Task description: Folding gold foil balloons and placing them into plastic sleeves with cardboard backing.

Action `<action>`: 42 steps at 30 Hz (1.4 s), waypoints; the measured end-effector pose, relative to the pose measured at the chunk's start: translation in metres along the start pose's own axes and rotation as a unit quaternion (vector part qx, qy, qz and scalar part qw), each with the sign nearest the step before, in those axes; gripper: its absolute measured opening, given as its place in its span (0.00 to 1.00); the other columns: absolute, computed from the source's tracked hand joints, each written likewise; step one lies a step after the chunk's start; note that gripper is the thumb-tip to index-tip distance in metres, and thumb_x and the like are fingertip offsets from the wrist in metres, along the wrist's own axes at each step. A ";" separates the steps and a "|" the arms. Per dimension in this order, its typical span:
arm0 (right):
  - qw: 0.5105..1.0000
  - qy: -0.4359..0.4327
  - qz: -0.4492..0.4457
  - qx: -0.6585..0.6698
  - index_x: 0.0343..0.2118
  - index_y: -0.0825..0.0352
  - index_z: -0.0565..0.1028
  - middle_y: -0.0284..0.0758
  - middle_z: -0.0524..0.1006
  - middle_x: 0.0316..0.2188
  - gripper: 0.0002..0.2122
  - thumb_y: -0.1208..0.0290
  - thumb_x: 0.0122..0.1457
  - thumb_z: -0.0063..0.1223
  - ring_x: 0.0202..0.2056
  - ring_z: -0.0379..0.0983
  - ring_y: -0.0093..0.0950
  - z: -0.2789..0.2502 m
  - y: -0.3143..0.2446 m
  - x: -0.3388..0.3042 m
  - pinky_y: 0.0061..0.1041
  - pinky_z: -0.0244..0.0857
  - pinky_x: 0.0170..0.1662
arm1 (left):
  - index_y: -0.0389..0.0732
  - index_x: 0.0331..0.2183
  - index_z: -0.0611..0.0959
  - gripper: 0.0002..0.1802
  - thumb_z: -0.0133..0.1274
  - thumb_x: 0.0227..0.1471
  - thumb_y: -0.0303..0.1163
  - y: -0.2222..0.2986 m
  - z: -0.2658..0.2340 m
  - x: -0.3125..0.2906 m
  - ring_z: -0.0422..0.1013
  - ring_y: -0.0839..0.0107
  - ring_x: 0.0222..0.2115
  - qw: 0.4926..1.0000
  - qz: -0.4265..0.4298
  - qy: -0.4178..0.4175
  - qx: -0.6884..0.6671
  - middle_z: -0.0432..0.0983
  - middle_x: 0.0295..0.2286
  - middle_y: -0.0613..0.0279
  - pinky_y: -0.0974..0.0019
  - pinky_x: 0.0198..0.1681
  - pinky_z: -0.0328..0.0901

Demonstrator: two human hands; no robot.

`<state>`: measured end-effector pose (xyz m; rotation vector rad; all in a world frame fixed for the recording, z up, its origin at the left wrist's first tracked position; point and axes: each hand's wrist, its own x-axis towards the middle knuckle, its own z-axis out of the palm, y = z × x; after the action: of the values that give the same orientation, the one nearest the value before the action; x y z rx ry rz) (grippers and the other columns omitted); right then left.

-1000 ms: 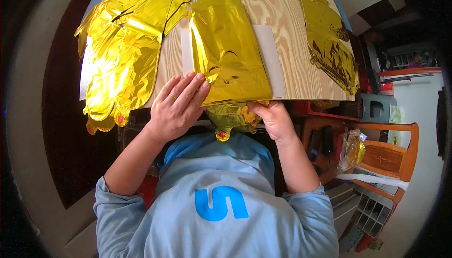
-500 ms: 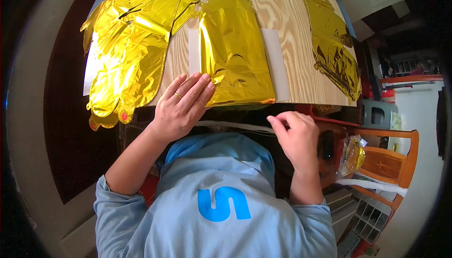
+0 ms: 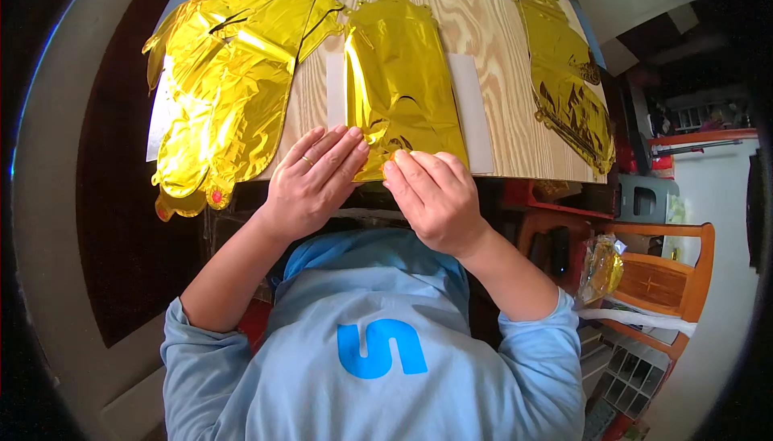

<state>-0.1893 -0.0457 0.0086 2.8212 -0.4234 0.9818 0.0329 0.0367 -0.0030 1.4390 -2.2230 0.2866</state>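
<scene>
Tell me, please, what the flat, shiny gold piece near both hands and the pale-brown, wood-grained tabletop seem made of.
Flat, shiny gold piece: probably metallised plastic film, glossy; highlights and creases suggest it. Pale-brown tabletop: perhaps wood or printed laminate, matt-looking, with wavy grain.

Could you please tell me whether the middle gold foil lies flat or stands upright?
Flat: the middle gold foil lies along the table, with a white sheet showing at both sides.

The right fingers [image 3: 405,186] have returned to the middle gold foil [image 3: 400,62].
</scene>
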 end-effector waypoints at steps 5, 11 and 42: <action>1.000 -0.016 -0.010 -0.015 0.41 0.68 0.80 0.42 0.79 0.41 0.12 0.69 0.57 0.53 0.41 0.75 0.35 -0.003 0.002 0.002 0.34 0.69 0.44 | 0.35 0.55 0.75 0.29 0.58 0.52 0.33 -0.002 -0.001 0.000 0.70 0.57 0.57 0.999 -0.011 0.006 -0.039 0.73 0.55 0.53 0.52 0.63 0.59; 0.999 -0.024 -0.005 -0.036 0.42 0.68 0.80 0.43 0.79 0.40 0.13 0.68 0.57 0.52 0.39 0.74 0.35 0.000 -0.002 0.002 0.33 0.68 0.42 | 0.36 0.57 0.72 0.32 0.58 0.52 0.33 -0.001 -0.006 0.002 0.68 0.59 0.58 0.996 -0.039 -0.016 -0.076 0.73 0.56 0.54 0.52 0.64 0.57; 0.998 -0.011 -0.059 -0.029 0.41 0.71 0.78 0.42 0.77 0.38 0.14 0.67 0.57 0.50 0.42 0.74 0.36 -0.004 -0.010 -0.009 0.36 0.68 0.48 | 0.42 0.41 0.84 0.14 0.60 0.49 0.29 0.007 0.003 -0.013 0.75 0.60 0.51 0.995 0.031 0.079 -0.047 0.80 0.46 0.60 0.46 0.63 0.57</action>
<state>-0.1952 -0.0331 0.0055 2.7711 -0.2804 0.9024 0.0297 0.0488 -0.0115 1.2554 -2.1275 0.3014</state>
